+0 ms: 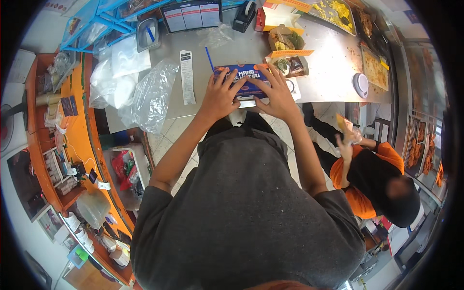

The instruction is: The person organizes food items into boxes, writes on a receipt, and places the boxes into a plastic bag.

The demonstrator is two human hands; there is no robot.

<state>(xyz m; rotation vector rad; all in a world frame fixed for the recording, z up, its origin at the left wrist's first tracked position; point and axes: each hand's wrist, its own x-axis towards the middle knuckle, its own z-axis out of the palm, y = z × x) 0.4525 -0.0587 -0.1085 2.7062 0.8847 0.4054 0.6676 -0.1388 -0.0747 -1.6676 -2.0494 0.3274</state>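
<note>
A blue printed cardboard food box (244, 75) lies closed on the steel counter (232, 50) near its front edge. My left hand (221, 94) lies flat on the box's left part, fingers spread. My right hand (278, 94) presses on its right part, fingers spread too. Both hands rest on the lid; neither is closed around it. Just behind the box stand two open orange food boxes (286, 39) with food inside.
Clear plastic bags (151, 93), a paper receipt (187, 76), a blue pen (209, 58), a tape dispenser (244, 14) and a white lid (360, 84) lie on the counter. Food trays (334, 11) sit at the back right. A person in orange (372, 179) stands at my right. Cluttered orange shelves (67, 145) line the left.
</note>
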